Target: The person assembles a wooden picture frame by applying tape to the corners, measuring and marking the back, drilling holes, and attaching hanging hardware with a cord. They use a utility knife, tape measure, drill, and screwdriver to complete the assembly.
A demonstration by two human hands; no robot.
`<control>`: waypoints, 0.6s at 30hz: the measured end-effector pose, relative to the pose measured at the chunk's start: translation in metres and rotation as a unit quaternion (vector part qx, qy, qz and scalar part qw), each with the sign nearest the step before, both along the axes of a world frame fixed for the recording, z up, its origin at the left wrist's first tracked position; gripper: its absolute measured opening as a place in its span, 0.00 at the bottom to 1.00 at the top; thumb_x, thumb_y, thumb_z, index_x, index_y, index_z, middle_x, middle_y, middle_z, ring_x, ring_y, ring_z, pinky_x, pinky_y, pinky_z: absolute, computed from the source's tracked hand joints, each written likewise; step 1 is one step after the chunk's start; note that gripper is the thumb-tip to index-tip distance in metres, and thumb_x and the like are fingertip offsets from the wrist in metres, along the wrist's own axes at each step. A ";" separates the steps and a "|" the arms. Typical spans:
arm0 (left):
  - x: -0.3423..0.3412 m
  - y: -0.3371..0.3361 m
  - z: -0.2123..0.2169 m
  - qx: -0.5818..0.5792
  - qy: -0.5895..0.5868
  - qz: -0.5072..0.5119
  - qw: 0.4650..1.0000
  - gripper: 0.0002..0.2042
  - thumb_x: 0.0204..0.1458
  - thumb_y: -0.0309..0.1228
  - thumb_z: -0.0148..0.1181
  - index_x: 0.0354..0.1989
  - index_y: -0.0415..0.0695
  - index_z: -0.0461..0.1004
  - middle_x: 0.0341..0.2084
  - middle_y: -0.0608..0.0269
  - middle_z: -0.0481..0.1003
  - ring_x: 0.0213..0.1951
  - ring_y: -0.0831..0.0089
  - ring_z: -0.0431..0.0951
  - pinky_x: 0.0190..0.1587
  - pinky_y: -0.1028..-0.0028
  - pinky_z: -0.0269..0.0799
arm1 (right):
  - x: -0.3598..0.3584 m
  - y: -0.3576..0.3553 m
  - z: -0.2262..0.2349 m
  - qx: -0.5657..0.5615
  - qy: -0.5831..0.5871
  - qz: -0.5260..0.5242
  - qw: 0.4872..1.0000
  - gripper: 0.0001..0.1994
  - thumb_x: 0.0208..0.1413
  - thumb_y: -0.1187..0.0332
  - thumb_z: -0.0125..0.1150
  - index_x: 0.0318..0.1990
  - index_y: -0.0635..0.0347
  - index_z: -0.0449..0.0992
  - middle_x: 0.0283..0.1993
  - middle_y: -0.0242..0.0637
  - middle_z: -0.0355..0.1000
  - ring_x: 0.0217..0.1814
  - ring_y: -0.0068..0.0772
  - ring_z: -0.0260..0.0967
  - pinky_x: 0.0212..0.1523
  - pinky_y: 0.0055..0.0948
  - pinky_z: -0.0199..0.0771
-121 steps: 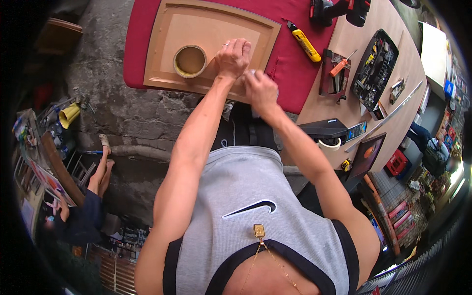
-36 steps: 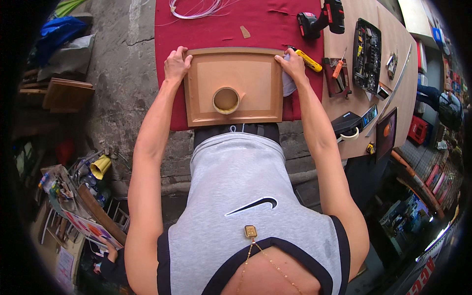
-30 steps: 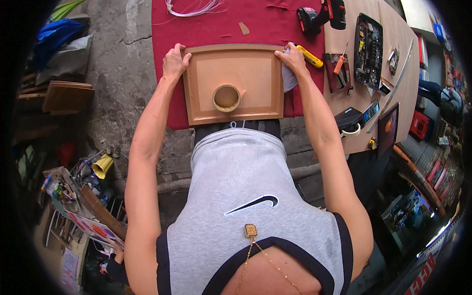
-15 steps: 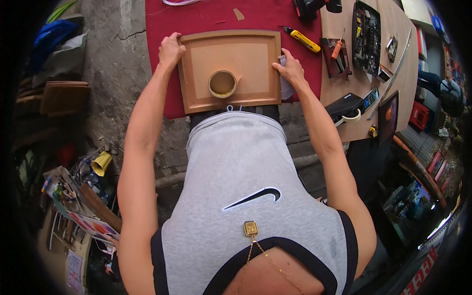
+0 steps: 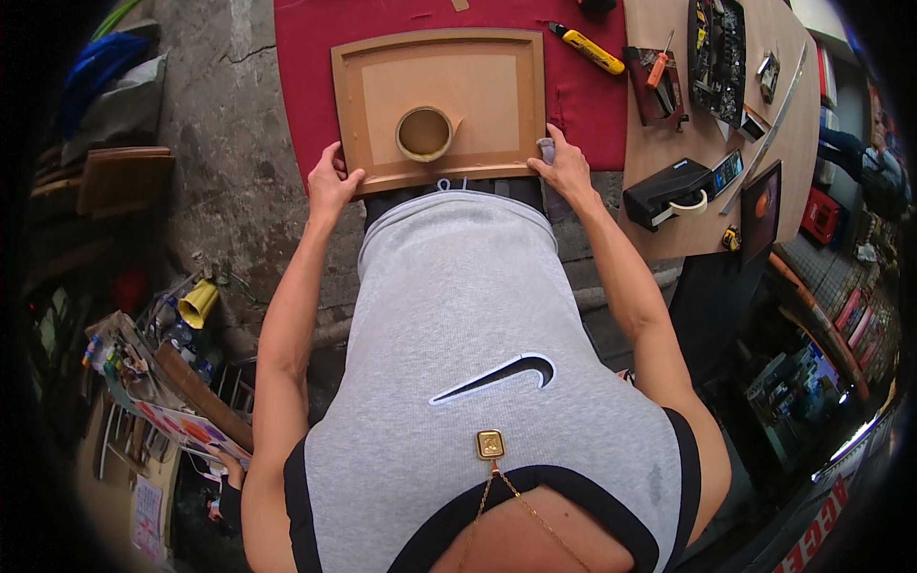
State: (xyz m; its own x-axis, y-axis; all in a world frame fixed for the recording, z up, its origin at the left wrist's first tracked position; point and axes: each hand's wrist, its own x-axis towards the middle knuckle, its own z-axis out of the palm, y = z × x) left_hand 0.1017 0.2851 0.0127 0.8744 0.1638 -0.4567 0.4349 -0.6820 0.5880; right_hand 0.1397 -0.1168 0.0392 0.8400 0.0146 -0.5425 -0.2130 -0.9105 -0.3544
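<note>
A wooden picture frame (image 5: 439, 173) lies back side up on the red cloth, its near edge close to my waist. Brown tape runs around the border of its backing board. On that board rests a roll of brown packing tape (image 5: 423, 156) with a loose end sticking out at its right. My left hand (image 5: 331, 181) grips the frame's near left corner, thumb on top. At the near right corner my right hand (image 5: 564, 168) pinches the frame's side. A greyish crumpled piece, perhaps a rag (image 5: 546, 149), shows beside the right fingers.
Right of the frame lies a yellow utility knife (image 5: 592, 51) on the red cloth (image 5: 592, 115). Beyond it, a wooden table (image 5: 659, 244) bears an orange-handled screwdriver (image 5: 658, 69), a black parts tray (image 5: 716, 62), a black case (image 5: 659, 191) and a tape measure (image 5: 731, 238).
My left hand has moved from the frame's far left corner to its near left corner. My right hand sits nearer the frame's near right corner. The view has shifted slightly.
</note>
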 end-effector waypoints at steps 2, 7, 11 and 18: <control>0.000 -0.005 0.006 -0.001 0.013 -0.010 1.000 0.35 0.35 0.31 0.69 0.56 0.41 0.63 0.29 0.57 0.73 0.31 0.68 0.76 0.36 0.71 0.73 | 0.004 0.003 0.004 -0.017 -0.013 0.033 0.999 0.42 0.38 0.56 0.71 0.61 0.58 0.57 0.44 0.53 0.72 0.46 0.56 0.71 0.45 0.47 0.71; -0.002 -0.002 -0.004 0.052 -0.047 -0.083 0.994 0.39 0.35 0.32 0.70 0.58 0.38 0.58 0.42 0.45 0.70 0.43 0.52 0.74 0.44 0.61 0.71 | 0.015 0.008 0.011 -0.052 -0.032 0.096 0.993 0.48 0.35 0.52 0.73 0.62 0.62 0.53 0.46 0.50 0.71 0.46 0.53 0.71 0.43 0.45 0.72; -0.002 -0.002 -0.004 0.062 -0.075 -0.121 0.988 0.43 0.35 0.35 0.71 0.60 0.35 0.54 0.44 0.42 0.69 0.45 0.48 0.72 0.46 0.59 0.70 | 0.011 0.005 -0.003 -0.032 -0.040 0.083 0.995 0.51 0.34 0.50 0.73 0.64 0.62 0.52 0.46 0.53 0.72 0.46 0.53 0.71 0.44 0.44 0.72; 0.003 -0.011 0.007 0.094 -0.033 -0.133 0.986 0.49 0.36 0.38 0.71 0.64 0.36 0.47 0.42 0.44 0.68 0.40 0.47 0.74 0.41 0.59 0.72 | 0.014 0.012 -0.002 -0.062 -0.054 0.108 0.991 0.54 0.32 0.47 0.74 0.66 0.59 0.49 0.42 0.48 0.68 0.41 0.49 0.72 0.39 0.42 0.74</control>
State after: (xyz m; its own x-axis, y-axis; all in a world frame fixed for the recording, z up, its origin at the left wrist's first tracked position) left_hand 0.1049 0.2738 0.0198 0.9245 0.0019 -0.3812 0.1917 -0.8666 0.4608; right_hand 0.1532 -0.1051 0.0373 0.8777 0.1388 -0.4586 0.0242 -0.9687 -0.2469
